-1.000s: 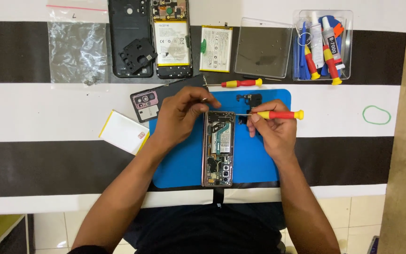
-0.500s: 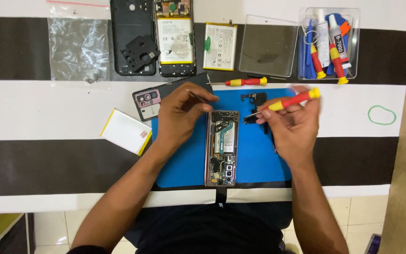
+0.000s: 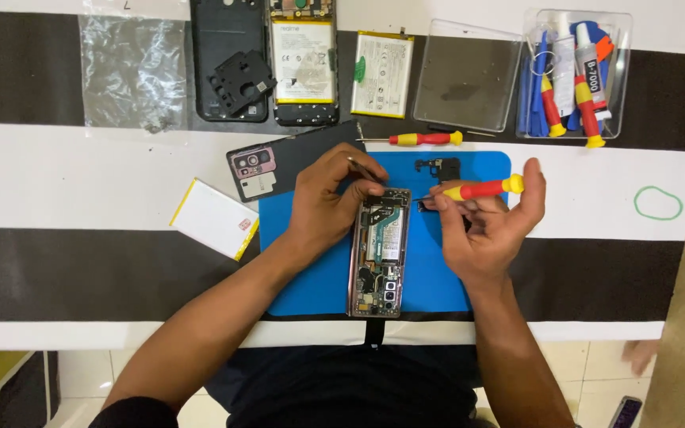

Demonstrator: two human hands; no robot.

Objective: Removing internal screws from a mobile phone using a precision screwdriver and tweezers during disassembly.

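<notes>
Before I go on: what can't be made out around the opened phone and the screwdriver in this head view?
- Screwdriver tip: too small, partly behind right hand fingers.
- Top edge of opened phone: covered by left hand fingertips.
- Screws and connectors inside the phone: too small.
- Second phone at the table's far side: cut off by the frame's top edge.

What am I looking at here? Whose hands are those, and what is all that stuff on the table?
A camera on a person's head looks down at their own two hands. The left hand steadies an opened phone lying on a blue mat. The right hand holds a red and yellow screwdriver, tip by the phone's top edge. Around the striped table lie another screwdriver, a battery, a second opened phone, a clear tool box and a green rubber band.
</notes>
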